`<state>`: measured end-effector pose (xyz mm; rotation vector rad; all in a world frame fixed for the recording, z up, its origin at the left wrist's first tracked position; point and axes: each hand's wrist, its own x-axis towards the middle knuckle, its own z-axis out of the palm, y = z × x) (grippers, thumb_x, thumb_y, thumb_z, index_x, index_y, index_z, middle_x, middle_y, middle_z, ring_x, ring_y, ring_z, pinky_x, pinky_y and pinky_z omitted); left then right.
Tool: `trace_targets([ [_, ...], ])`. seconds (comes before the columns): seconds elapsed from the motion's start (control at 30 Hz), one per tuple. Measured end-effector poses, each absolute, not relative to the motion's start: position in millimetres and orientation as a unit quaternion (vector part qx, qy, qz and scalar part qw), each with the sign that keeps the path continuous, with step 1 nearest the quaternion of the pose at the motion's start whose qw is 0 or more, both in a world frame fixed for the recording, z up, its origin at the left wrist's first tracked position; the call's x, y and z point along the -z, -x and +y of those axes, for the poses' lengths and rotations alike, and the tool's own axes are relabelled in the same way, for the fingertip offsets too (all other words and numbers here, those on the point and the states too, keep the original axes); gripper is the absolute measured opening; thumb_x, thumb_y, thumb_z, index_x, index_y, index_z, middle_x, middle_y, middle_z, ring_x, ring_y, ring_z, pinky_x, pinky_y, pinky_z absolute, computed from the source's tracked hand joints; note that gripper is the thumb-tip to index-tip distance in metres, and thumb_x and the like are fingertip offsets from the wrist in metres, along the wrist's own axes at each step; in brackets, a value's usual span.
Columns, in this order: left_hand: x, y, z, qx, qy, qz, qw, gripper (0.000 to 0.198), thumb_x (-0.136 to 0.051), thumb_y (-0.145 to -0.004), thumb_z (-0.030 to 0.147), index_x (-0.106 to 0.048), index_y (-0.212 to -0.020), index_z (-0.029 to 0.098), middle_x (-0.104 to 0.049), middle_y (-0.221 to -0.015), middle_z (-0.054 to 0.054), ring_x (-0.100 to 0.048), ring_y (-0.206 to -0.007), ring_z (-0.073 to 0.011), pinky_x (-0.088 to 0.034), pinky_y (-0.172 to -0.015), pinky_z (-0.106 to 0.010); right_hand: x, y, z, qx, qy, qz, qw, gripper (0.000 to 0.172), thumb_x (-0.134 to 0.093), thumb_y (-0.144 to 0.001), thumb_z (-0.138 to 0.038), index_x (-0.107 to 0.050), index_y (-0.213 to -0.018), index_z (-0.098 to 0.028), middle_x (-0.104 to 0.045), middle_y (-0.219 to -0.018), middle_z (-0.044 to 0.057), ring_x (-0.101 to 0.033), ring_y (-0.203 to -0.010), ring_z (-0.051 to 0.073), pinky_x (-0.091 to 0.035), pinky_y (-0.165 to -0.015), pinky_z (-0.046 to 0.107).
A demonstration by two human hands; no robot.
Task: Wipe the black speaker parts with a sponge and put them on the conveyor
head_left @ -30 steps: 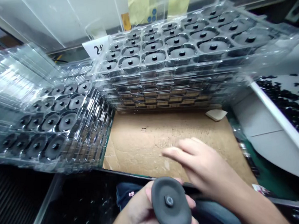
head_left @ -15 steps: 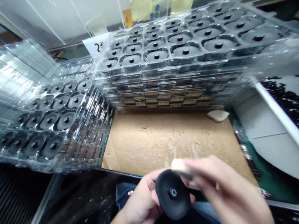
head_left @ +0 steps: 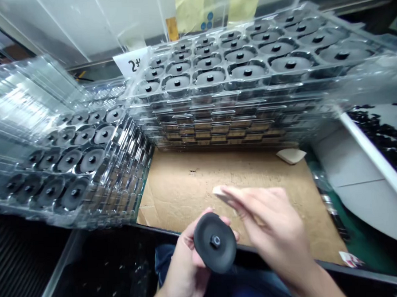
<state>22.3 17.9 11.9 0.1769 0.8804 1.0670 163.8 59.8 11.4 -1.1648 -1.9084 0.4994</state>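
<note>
A black oval rubber-like disc [head_left: 209,256] with a short post at its centre rests in my left hand [head_left: 188,266], whose fingers curl around its edge and underside. Above and to the right, my right hand [head_left: 272,224] pinches a small cream sponge wedge [head_left: 221,193] between thumb and fingers. The sponge is apart from the disc, over the cardboard [head_left: 177,185]. My right hand is slightly blurred. The disc's underside is hidden.
A stack of clear plastic trays [head_left: 216,99] holding similar discs stands at the back; another tray stack [head_left: 116,170] is at left. A second cream wedge [head_left: 291,156] lies on the cardboard's far right. A white box [head_left: 378,152] with small black parts stands at right.
My right hand has lifted the sponge off the disc's upper edge, up and to the left. My left hand with the disc has shifted slightly left and up.
</note>
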Motion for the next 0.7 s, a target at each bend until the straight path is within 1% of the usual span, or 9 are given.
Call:
trace_targets([
  [0.1, -10.3, -22.1, 18.5, -0.500, -0.041, 0.388, 0.773, 0.062, -0.086, -0.036, 0.040, -0.070, -0.095, 0.029, -0.072, -0.098, -0.002, -0.067, -0.085, -0.0211, -0.050, -0.076, -0.026, 27.5, -181.1, 57.2, -0.224, 0.541, -0.728, 0.357, 0.024, -0.052, -0.088, -0.023, -0.060, -0.110, -0.027, -0.070, -0.097, -0.001, -0.063, -0.081, 0.016, -0.041, -0.073, 0.032],
  [0.2, -3.7, -20.8, 18.4, -0.496, -0.010, 0.411, 0.765, 0.070, -0.087, -0.028, 0.041, -0.071, -0.094, 0.027, -0.073, -0.096, -0.004, -0.067, -0.084, -0.0214, -0.051, -0.074, -0.025, 65.1, -188.9, 46.4, -0.275, 0.538, -0.730, 0.320, 0.022, -0.049, -0.088, -0.028, -0.066, -0.101, -0.026, -0.072, -0.083, -0.001, -0.065, -0.068, 0.015, -0.047, -0.062, 0.029],
  [0.27, -0.6, -20.4, 18.1, -0.494, -0.003, 0.421, 0.760, 0.072, -0.088, -0.027, 0.039, -0.070, -0.096, 0.026, -0.073, -0.097, -0.005, -0.067, -0.084, -0.0207, -0.051, -0.073, -0.024, 72.9, -189.8, 40.8, -0.286, 0.539, -0.728, 0.313, 0.022, -0.048, -0.087, -0.030, -0.069, -0.093, -0.024, -0.071, -0.073, -0.001, -0.063, -0.059, 0.015, -0.048, -0.055, 0.028],
  [0.33, 0.1, -21.5, 18.0, -0.494, -0.017, 0.409, 0.767, 0.068, -0.088, -0.032, 0.036, -0.070, -0.097, 0.026, -0.072, -0.100, -0.006, -0.066, -0.085, -0.0204, -0.050, -0.074, -0.024, 60.5, -188.0, 38.6, -0.290, 0.557, -0.712, 0.315, 0.023, -0.048, -0.088, -0.031, -0.068, -0.095, -0.024, -0.071, -0.077, 0.001, -0.063, -0.060, 0.015, -0.049, -0.054, 0.027],
  [0.43, -0.5, -24.5, 17.8, -0.502, -0.038, 0.386, 0.773, 0.061, -0.086, -0.041, 0.035, -0.069, -0.098, 0.026, -0.072, -0.101, -0.004, -0.066, -0.087, -0.0188, -0.049, -0.075, -0.023, 15.3, -178.4, 38.1, -0.282, 0.581, -0.674, 0.358, 0.023, -0.047, -0.090, -0.027, -0.061, -0.107, -0.024, -0.068, -0.100, 0.004, -0.065, -0.076, 0.015, -0.050, -0.057, 0.024],
  [0.47, -0.3, -25.1, 17.5, -0.505, -0.041, 0.382, 0.773, 0.059, -0.085, -0.044, 0.035, -0.068, -0.100, 0.026, -0.071, -0.101, -0.004, -0.065, -0.089, -0.0182, -0.048, -0.077, -0.022, -1.1, -173.7, 37.6, -0.278, 0.566, -0.671, 0.390, 0.023, -0.047, -0.089, -0.024, -0.060, -0.109, -0.024, -0.067, -0.101, 0.004, -0.064, -0.080, 0.016, -0.050, -0.059, 0.024],
  [0.57, 1.7, -23.3, 16.7, -0.505, -0.050, 0.373, 0.777, 0.048, -0.080, -0.058, 0.030, -0.067, -0.103, 0.025, -0.070, -0.105, -0.006, -0.062, -0.099, -0.0202, -0.043, -0.091, -0.029, -36.0, -160.3, 35.0, -0.270, 0.420, -0.755, 0.425, 0.029, -0.050, -0.084, -0.011, -0.057, -0.111, -0.019, -0.068, -0.093, 0.004, -0.062, -0.077, 0.015, -0.050, -0.069, 0.028],
  [0.63, 2.8, -20.8, 16.3, -0.505, -0.052, 0.375, 0.775, 0.046, -0.080, -0.057, 0.025, -0.067, -0.101, 0.027, -0.070, -0.105, -0.005, -0.062, -0.098, -0.0224, -0.042, -0.093, -0.034, -44.4, -155.5, 35.2, -0.290, 0.370, -0.796, 0.381, 0.028, -0.050, -0.083, -0.008, -0.059, -0.107, -0.019, -0.068, -0.087, 0.002, -0.061, -0.073, 0.014, -0.049, -0.069, 0.027],
  [0.7, 2.3, -20.4, 15.9, -0.506, -0.048, 0.385, 0.770, 0.048, -0.082, -0.053, 0.023, -0.068, -0.098, 0.029, -0.071, -0.100, -0.002, -0.063, -0.093, -0.0218, -0.043, -0.091, -0.034, -44.7, -152.4, 38.0, -0.316, 0.378, -0.806, 0.328, 0.024, -0.048, -0.084, -0.009, -0.062, -0.099, -0.021, -0.068, -0.083, 0.000, -0.060, -0.070, 0.013, -0.048, -0.066, 0.025],
])
